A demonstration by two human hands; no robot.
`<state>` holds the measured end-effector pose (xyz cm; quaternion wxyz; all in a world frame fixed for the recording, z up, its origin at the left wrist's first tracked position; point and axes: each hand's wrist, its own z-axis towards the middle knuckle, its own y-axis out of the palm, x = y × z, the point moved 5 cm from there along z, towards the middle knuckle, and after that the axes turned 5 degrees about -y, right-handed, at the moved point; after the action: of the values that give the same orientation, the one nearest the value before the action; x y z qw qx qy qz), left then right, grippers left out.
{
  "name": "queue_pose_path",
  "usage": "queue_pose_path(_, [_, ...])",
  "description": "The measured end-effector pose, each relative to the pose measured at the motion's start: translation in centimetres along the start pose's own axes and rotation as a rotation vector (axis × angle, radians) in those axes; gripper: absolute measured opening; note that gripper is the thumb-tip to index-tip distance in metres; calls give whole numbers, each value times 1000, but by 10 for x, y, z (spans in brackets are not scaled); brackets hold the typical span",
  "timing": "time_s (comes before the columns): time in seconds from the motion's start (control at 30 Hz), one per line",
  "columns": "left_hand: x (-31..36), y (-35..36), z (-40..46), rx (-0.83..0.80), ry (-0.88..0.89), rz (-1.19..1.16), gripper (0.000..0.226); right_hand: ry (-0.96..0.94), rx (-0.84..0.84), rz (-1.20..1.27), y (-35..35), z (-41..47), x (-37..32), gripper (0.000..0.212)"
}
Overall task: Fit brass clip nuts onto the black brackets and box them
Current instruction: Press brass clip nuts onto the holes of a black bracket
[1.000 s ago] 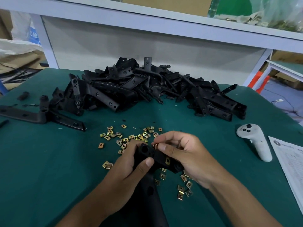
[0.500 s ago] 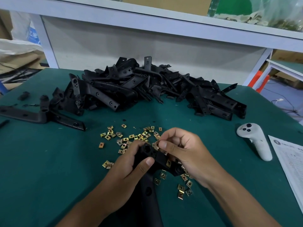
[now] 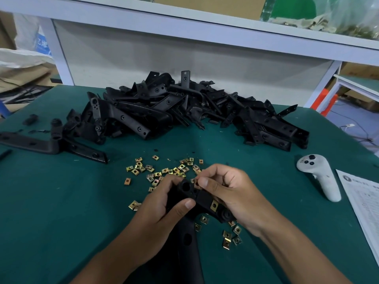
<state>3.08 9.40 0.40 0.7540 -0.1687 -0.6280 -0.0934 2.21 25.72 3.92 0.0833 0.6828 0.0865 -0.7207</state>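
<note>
My left hand (image 3: 162, 210) grips a black bracket (image 3: 202, 198) near the table's front, thumb across its face. My right hand (image 3: 231, 193) pinches a brass clip nut (image 3: 197, 184) against the bracket's upper edge, beside a round hole. Another brass nut (image 3: 214, 205) sits clipped on the bracket's lower right edge. The bracket's long arm (image 3: 187, 242) runs down between my forearms. Several loose brass nuts (image 3: 162, 171) lie scattered on the green mat behind and below my hands.
A big heap of black brackets (image 3: 184, 111) fills the back of the green table (image 3: 61, 212). A lone long bracket (image 3: 51, 143) lies at the left. A white controller (image 3: 320, 177) and a printed sheet (image 3: 363, 203) lie at the right.
My right hand has brought the pinched nut down from just above the bracket onto its upper edge. The bracket has tilted slightly in my left hand.
</note>
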Motion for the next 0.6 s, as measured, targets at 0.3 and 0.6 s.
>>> queue_pose_path(0.3, [0,-2,-1,60,-9,29,21,-56,-23,-63,-4,0,-6,8])
queue_pose_path(0.6, [-2,-4,-1,105,-17,78,28,-168,-71,-144,-4,-2,-17,12])
